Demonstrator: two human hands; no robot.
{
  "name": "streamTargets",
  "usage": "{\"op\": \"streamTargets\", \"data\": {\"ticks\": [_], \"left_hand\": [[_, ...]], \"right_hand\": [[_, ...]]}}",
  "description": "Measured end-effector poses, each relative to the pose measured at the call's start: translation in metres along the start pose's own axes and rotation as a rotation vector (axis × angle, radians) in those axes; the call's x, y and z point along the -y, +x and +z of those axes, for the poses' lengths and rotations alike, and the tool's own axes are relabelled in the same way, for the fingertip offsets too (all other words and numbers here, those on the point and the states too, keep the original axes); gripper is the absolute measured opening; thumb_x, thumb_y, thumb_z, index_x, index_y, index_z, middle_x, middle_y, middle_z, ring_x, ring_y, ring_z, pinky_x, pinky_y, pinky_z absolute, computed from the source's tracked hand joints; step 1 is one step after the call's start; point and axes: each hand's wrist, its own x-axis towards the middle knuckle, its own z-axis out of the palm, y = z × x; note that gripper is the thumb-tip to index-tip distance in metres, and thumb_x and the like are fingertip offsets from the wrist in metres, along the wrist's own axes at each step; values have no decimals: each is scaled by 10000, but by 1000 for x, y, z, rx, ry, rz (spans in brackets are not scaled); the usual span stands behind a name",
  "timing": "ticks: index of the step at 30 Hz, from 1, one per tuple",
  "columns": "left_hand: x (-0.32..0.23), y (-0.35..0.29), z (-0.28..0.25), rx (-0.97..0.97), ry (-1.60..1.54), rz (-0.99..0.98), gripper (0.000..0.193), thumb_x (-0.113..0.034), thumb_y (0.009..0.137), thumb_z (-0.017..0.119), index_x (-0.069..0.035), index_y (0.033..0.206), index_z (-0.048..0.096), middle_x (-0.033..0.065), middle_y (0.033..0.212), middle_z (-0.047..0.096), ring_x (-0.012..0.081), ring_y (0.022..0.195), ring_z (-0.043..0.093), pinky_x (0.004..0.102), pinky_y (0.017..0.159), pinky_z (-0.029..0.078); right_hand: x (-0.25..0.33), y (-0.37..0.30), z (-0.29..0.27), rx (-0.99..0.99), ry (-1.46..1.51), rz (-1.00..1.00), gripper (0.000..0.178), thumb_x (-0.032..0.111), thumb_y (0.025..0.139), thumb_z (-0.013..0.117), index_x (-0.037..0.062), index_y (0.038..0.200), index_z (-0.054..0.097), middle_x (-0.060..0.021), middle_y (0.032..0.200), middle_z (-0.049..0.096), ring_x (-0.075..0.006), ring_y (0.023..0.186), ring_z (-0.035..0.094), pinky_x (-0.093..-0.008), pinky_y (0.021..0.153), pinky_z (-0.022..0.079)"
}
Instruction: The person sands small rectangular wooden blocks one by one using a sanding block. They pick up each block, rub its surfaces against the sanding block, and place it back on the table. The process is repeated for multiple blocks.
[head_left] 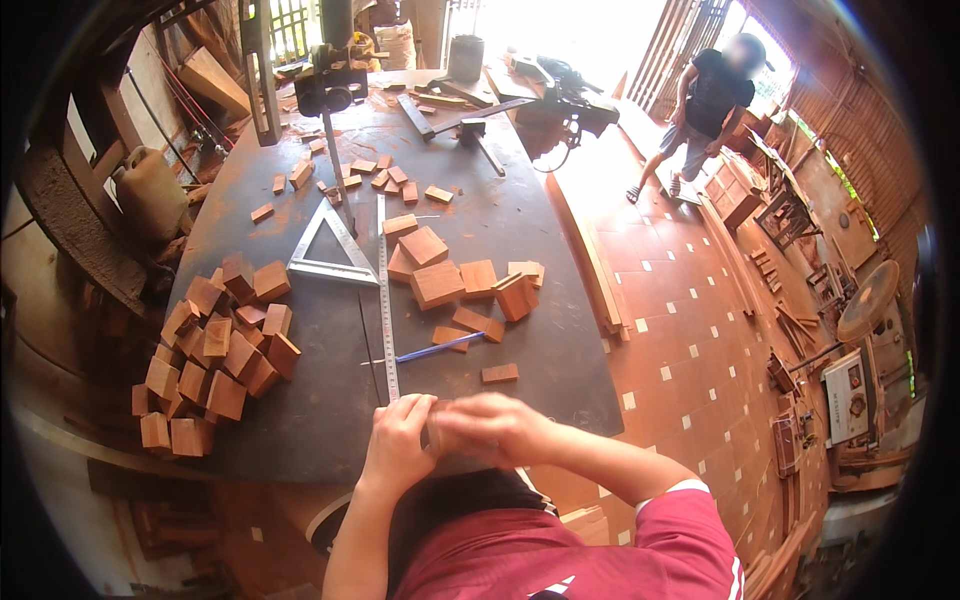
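Observation:
My left hand (400, 436) is closed at the near edge of the dark machine table (320, 420), by the near end of a white ruler-like strip (386, 300) with markings. What its fingers hold is hidden. My right hand (492, 428) is right beside it and smeared by motion, so its fingers cannot be made out. A blue pen (440, 347) lies to the right of the strip. Left of the strip rests a silver triangular square (335, 245). Several reddish wooden blocks (437, 284) lie to its right, and a larger heap of blocks (225, 355) sits at the left.
A thin upright saw blade (337, 160) descends to the table beneath a guide (328, 92). Small offcuts (390, 180) and metal bars (465, 125) lie farther back. A person (710, 105) walks on the tiled floor (670, 330) at right, near long boards (590, 255).

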Motion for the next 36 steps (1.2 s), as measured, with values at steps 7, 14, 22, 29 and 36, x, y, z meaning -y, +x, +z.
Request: {"op": "streamTargets", "data": {"ticks": [7, 14, 22, 29, 36], "left_hand": [[-3, 0, -5, 2, -9, -15, 531, -201, 766, 872, -11, 1230, 697, 155, 1188, 722, 358, 1125, 690, 479, 964, 507], [-6, 1, -10, 39, -54, -47, 562, -237, 744, 919, -10, 1215, 713, 151, 1197, 727, 356, 1154, 687, 469, 1000, 510], [-4, 0, -7, 19, -32, -22, 612, -295, 712, 936, -37, 1224, 722, 134, 1193, 736, 346, 1129, 698, 466, 960, 509], [-8, 2, -13, 60, -72, -68, 530, -274, 785, 896, -28, 1220, 722, 130, 1214, 731, 334, 1178, 681, 454, 1014, 495], [-4, -3, -11, 35, -45, -33, 554, -228, 751, 901, -18, 1228, 714, 140, 1213, 732, 335, 1161, 692, 457, 984, 499]], "right_hand": [[-9, 6, -6, -37, -60, 161, 765, 87, 815, 873, 75, 1522, 580, -204, 1311, 669, -423, 1173, 678, -484, 976, 578], [-2, 1, -3, 4, 1, 204, 752, 91, 819, 878, 93, 1517, 598, -206, 1355, 662, -412, 1186, 680, -480, 1002, 573], [-5, -2, -7, -31, -81, 151, 690, 108, 859, 861, 57, 1496, 601, -242, 1356, 658, -439, 1182, 679, -500, 988, 576], [-8, -8, -5, -39, -62, 192, 731, 88, 827, 868, 77, 1508, 601, -210, 1359, 658, -418, 1211, 665, -484, 1028, 552], [4, -8, -3, -7, -46, 244, 750, 84, 819, 868, 62, 1515, 587, -208, 1340, 662, -410, 1215, 665, -482, 1021, 554]]}}
